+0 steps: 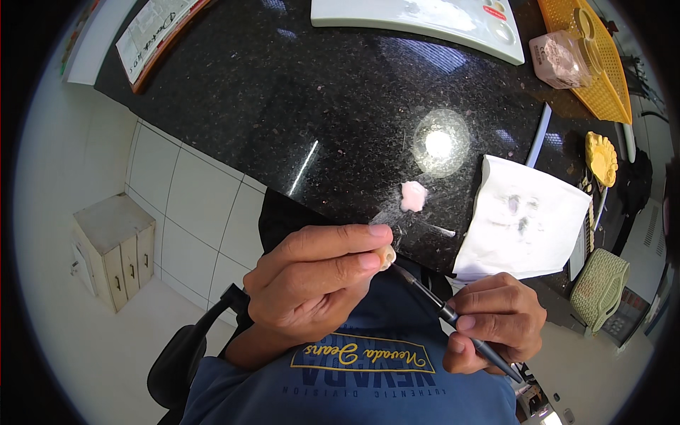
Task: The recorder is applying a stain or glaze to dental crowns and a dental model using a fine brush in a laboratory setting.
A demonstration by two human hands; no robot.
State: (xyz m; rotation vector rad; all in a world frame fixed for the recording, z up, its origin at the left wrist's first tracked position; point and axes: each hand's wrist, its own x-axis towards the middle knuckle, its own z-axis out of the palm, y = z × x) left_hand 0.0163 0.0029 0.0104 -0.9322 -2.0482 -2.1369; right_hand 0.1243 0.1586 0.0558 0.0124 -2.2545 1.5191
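The slim dark tool [448, 314] lies on a slant right of the lower centre of the frame, its long axis running from upper left to lower right. Its thin tip points up and left, toward the small cream piece [387, 258] near the centre; its thicker end points to the lower right. The tip ends right at the piece, though whether the two touch is hard to tell. The piece is too small and too covered by fingers for its own long axis to be read; its lumpy, hollowed end faces right.

The left hand [312, 283] pinches the piece between its fingertips, with its back to the left, its fingers reaching right and its forearm slanting up from the lower edge. The right hand [497, 322], at the lower right, grips the tool's shaft pen-fashion between thumb and bent fingers; its knuckles face right and its fingertips left.

Both hands are raised in front of the blue shirt [354, 386], near the edge of the black speckled counter [304, 120]. Above them, a pale pink blob [413, 196] sits on the counter, and a smudged white sheet [528, 219] lies to the right of the blob.
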